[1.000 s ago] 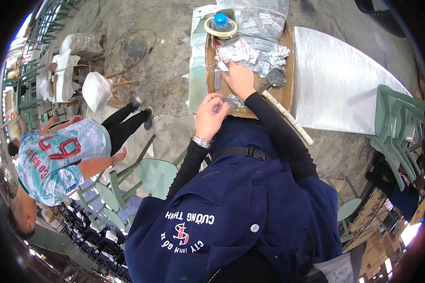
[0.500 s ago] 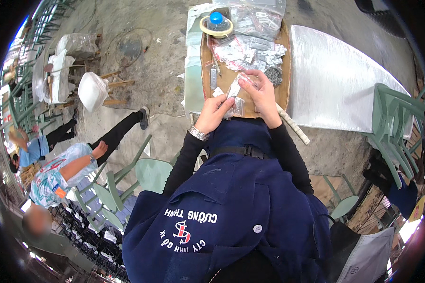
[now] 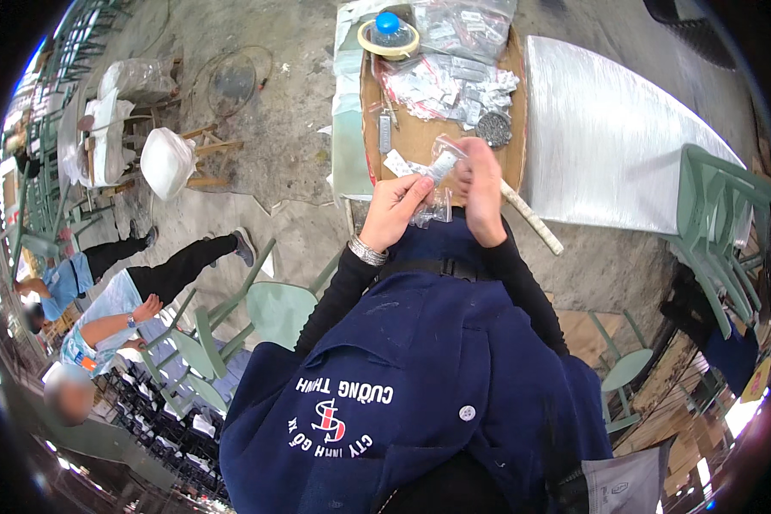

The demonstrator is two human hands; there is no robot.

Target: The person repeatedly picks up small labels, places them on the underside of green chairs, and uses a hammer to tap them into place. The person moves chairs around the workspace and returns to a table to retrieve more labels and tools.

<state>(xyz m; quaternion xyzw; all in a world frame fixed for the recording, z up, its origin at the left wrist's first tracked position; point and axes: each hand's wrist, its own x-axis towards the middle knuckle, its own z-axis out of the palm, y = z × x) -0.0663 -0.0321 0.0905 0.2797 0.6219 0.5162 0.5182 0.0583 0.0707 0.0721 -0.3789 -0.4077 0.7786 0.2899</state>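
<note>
Over the near edge of a cardboard tray, my left hand pinches a small clear zip bag between thumb and fingers. Something white shows inside that bag. My right hand is close beside the bag's upper end, its fingers bent and blurred, so I cannot tell whether they grip it. Below my left fingers, another clear packet lies near my lap. White slips rest on the tray just beyond my left hand.
Small packets are piled on the tray beside a round heap of dark small parts. Farther back are a tape roll around a blue-capped container and a large clear bag. Green chairs stand right; two people walk at left.
My right hand has turned and its fingers have drawn toward me, blurring. The zip bag has shifted right. At left, the people have moved.
</note>
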